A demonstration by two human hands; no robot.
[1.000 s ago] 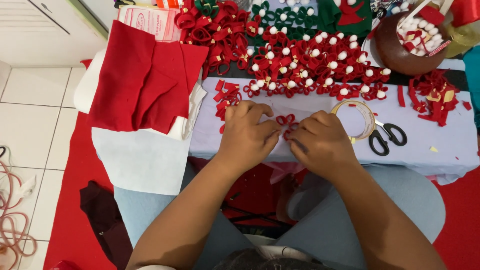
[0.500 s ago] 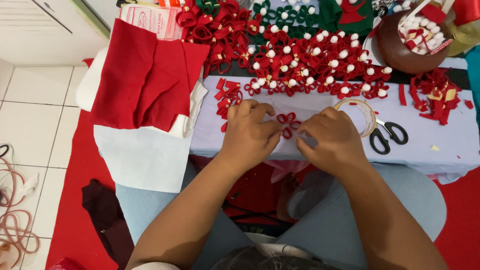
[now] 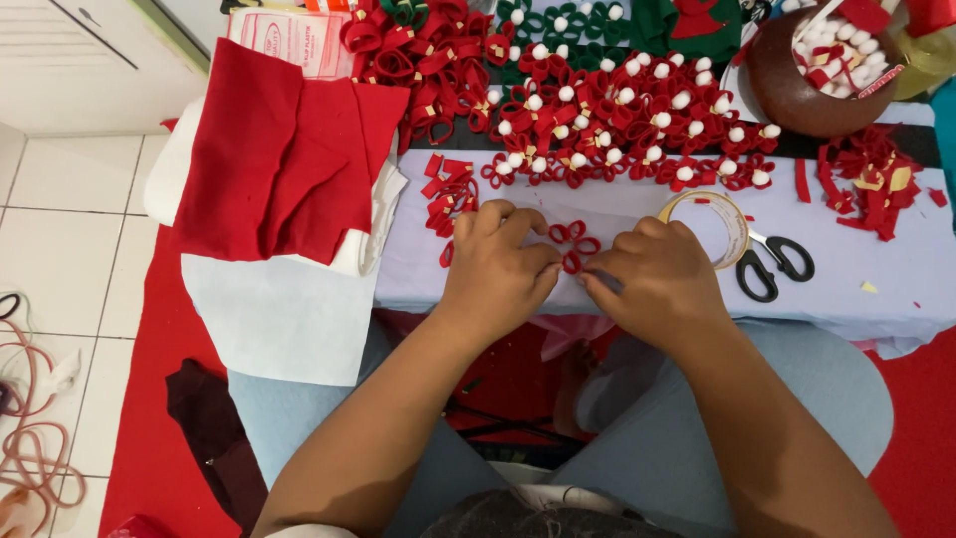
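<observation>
Black-handled scissors lie near the table's right edge, beside a tape roll. A brown bowl occupies the far right corner; folded red felt overhangs the left edge.

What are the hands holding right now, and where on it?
Both hands, left and right, pinch the small red felt flower at its lower edge.

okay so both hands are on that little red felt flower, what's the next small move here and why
Probably press the loops together at the centre. The left hand and right hand meet on the small red flower, whose loops are in place but whose middle has no white ball, unlike the finished flowers lying behind it. Holding it firm first seems sensible.
</observation>
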